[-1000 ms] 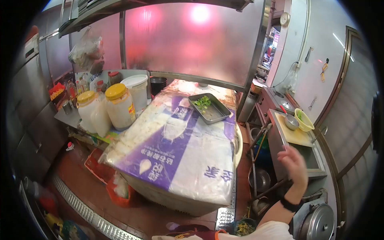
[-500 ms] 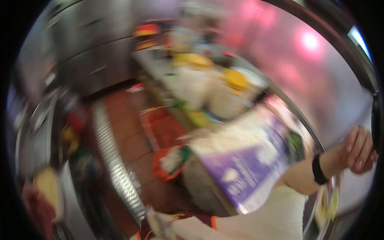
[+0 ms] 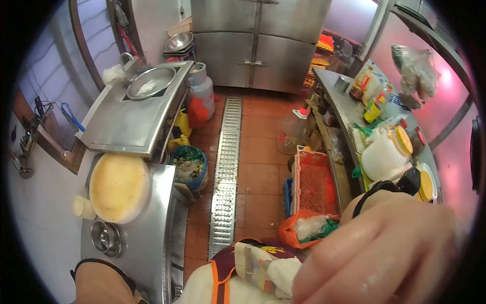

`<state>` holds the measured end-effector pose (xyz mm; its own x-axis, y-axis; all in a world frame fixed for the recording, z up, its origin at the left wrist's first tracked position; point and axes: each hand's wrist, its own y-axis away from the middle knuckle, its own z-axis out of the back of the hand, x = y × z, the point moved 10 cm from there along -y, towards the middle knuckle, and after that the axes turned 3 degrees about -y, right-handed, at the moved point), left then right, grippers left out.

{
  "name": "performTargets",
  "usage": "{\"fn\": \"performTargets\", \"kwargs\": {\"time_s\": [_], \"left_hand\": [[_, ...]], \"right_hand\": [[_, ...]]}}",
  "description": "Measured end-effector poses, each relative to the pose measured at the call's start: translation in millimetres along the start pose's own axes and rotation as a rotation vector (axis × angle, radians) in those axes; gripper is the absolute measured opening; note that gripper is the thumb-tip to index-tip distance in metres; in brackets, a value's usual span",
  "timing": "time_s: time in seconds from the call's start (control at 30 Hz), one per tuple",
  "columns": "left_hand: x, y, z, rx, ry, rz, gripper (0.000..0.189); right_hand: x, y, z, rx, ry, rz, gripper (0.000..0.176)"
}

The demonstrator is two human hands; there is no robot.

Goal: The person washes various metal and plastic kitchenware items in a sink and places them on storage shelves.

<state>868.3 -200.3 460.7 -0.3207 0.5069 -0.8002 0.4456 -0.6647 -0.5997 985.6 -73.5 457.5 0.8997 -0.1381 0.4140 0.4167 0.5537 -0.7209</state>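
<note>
We record the right hand (image 3: 385, 253) raised close to the lens at lower right, blurred, its back toward us. Its fingers (image 3: 334, 263) lie pressed side by side and loosely bent, glistening as if wet, and pinch nothing that we can see. A black wristband (image 3: 377, 188) sits behind it. Of the other arm only the left wrist (image 3: 98, 276) shows, at the bottom edge beside the steel counter (image 3: 152, 228); the left hand itself falls outside the view, so we cannot tell how its fingers stand. The thing nearest the right hand is a folded cloth (image 3: 263, 266) at the person's waist, above the orange-trimmed apron (image 3: 217, 283) and just beside the fingertips, though we cannot confirm contact. We judge this cloth light, soft and limp. It should not slip even in a wet hand, and it is best taken by a pinch at its upper fold rather than by a loose corner. Nearest the left wrist, on the counter, stand a small steel cup (image 3: 106, 238) and a round chopping block (image 3: 119, 187). We judge the block thick, stiff and heavy, calling for a grasp at opposite points of the rim. An orange bag (image 3: 309, 228) of greens lies on the tiled floor below a red crate (image 3: 314, 185).
</note>
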Motion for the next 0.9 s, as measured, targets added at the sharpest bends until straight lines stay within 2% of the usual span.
{"fn": "performTargets", "kwargs": {"time_s": [0.37,0.57,0.73,0.9], "left_hand": [[46.2,-80.4,108.6,-0.192,-0.327,-0.395,0.023],[58.4,-123.8,164.4,-0.417,-0.687,-0.691,0.022],[61.7,-134.4,211.0,-0.628,-1.018,-0.889,0.02],[61.3,-136.0,263.4,-0.774,-1.309,-1.022,0.02]], "right_hand": [[-135.9,-13.6,74.1,0.048,0.034,0.159,0.014],[-206.2,-27.6,143.6,0.033,0.192,0.298,0.016],[-243.6,-39.9,181.8,-0.077,0.415,0.49,0.018],[-280.6,-53.5,191.7,-0.243,0.672,0.723,0.02]]}}
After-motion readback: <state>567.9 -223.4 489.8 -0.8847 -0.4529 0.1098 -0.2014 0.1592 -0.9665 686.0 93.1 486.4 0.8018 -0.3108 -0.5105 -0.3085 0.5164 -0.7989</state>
